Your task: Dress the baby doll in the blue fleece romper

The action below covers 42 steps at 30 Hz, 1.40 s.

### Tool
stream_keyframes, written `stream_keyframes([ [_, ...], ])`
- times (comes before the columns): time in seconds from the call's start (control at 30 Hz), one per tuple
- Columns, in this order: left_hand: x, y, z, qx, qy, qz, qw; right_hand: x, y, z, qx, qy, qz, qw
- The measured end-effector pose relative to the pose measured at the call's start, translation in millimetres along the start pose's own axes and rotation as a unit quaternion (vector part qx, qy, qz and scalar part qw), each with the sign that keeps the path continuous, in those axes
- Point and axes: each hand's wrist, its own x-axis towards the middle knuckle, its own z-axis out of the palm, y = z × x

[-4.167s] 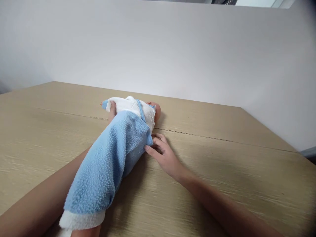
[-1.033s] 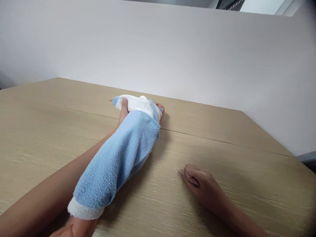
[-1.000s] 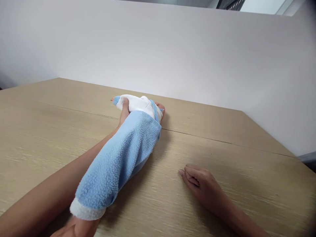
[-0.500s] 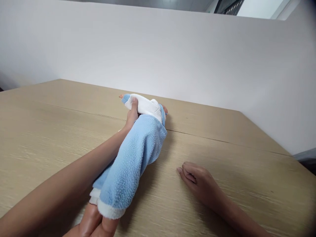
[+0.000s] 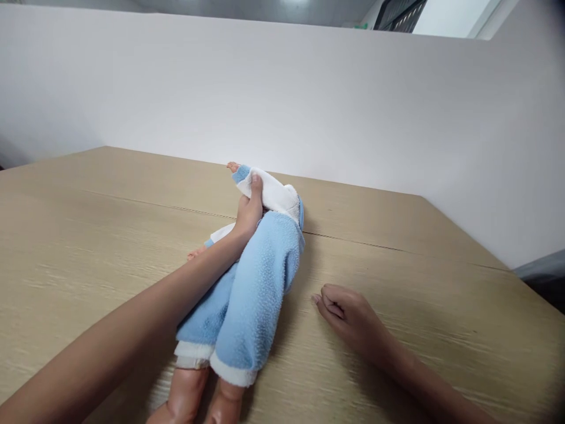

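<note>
Your left hand point(image 5: 249, 209) is wrapped around the doll point(image 5: 247, 277) up at its torso, thumb on the white sleeve point(image 5: 269, 189), while your right hand point(image 5: 342, 309) sits loosely curled on the table point(image 5: 419, 282) just beside it, holding nothing. That doll's lying along the tabletop right in front of you, bare feet toward you. I'd guess it's light, with a stiff plastic body under soft fleece pants point(image 5: 251, 300) that'll bunch and slide, so grab the torso, not loose fabric. Surface is smooth pale woodgrain, probably a bit slippy. Plain white wall point(image 5: 309, 100) behind, nothing else around.
</note>
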Motion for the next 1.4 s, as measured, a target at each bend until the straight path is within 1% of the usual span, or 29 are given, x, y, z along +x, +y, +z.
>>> stream_keyframes([
  [0.07,-7,6,9.4,-0.035,0.013,-0.014,0.999,2,2,-2,0.055,0.009,0.055,0.997],
  [0.13,-14,10,19.2,-0.039,0.005,0.009,0.999,6,6,-4,0.142,0.038,0.121,0.982],
  [0.23,-22,13,33.9,0.002,-0.019,0.058,0.998,14,8,-10,0.290,0.087,0.186,0.935],
  [0.33,-29,13,48.2,0.088,-0.031,0.115,0.989,20,7,-19,0.403,0.107,0.237,0.878],
  [0.4,-35,14,56.9,0.161,-0.050,0.176,0.970,23,6,-28,0.465,0.100,0.272,0.837],
  [0.43,-38,15,60.6,0.200,-0.069,0.210,0.955,24,6,-32,0.493,0.090,0.286,0.817],
  [0.5,-47,18,65.7,0.286,-0.121,0.270,0.911,25,8,-41,0.543,0.063,0.306,0.779],
  [0.57,-56,21,66.2,0.367,-0.170,0.312,0.860,27,12,-48,0.581,0.032,0.327,0.745],
  [0.63,-65,23,60.6,0.422,-0.202,0.329,0.820,28,16,-53,0.611,0.017,0.345,0.712],
  [0.67,-67,23,55.3,0.433,-0.213,0.329,0.812,28,18,-54,0.623,0.023,0.352,0.698],
  [0.7,-67,23,48.2,0.432,-0.219,0.325,0.812,29,19,-55,0.632,0.038,0.357,0.687],
  [0.77,-63,19,29.0,0.411,-0.214,0.311,0.830,29,18,-57,0.636,0.072,0.372,0.672],
  [0.83,-54,14,4.5,0.391,-0.166,0.295,0.856,29,13,-59,0.627,0.095,0.395,0.664],
  [0.9,-42,7,-22.6,0.411,-0.121,0.259,0.866,29,8,-60,0.614,0.108,0.411,0.665],
  [0.93,-37,5,-35.9,0.427,-0.114,0.230,0.867,29,5,-60,0.606,0.115,0.414,0.670],
  [1.0,-30,1,-60.0,0.454,-0.113,0.163,0.869,29,2,-59,0.582,0.126,0.412,0.689],
  [1.07,-27,-2,-78.8,0.452,-0.136,0.084,0.877,29,1,-58,0.552,0.131,0.412,0.713],
  [1.1,-28,-2,-85.7,0.448,-0.145,0.054,0.880,29,0,-57,0.538,0.134,0.414,0.722],
  [1.17,-31,-3,-94.0,0.449,-0.153,0.023,0.880,29,-2,-55,0.507,0.141,0.423,0.738],
  [1.2,-34,-4,-95.4,0.452,-0.156,0.012,0.878,28,-4,-53,0.488,0.143,0.431,0.745],
  [1.27,-42,-5,-92.2,0.438,-0.164,-0.029,0.883,28,-11,-47,0.445,0.136,0.454,0.759],
  [1.33,-51,-7,-82.3,0.379,-0.170,-0.067,0.907,29,-22,-38,0.406,0.123,0.476,0.770],
  [1.4,-60,-9,-68.7,0.280,-0.178,-0.074,0.940,33,-36,-27,0.379,0.122,0.485,0.779],
])
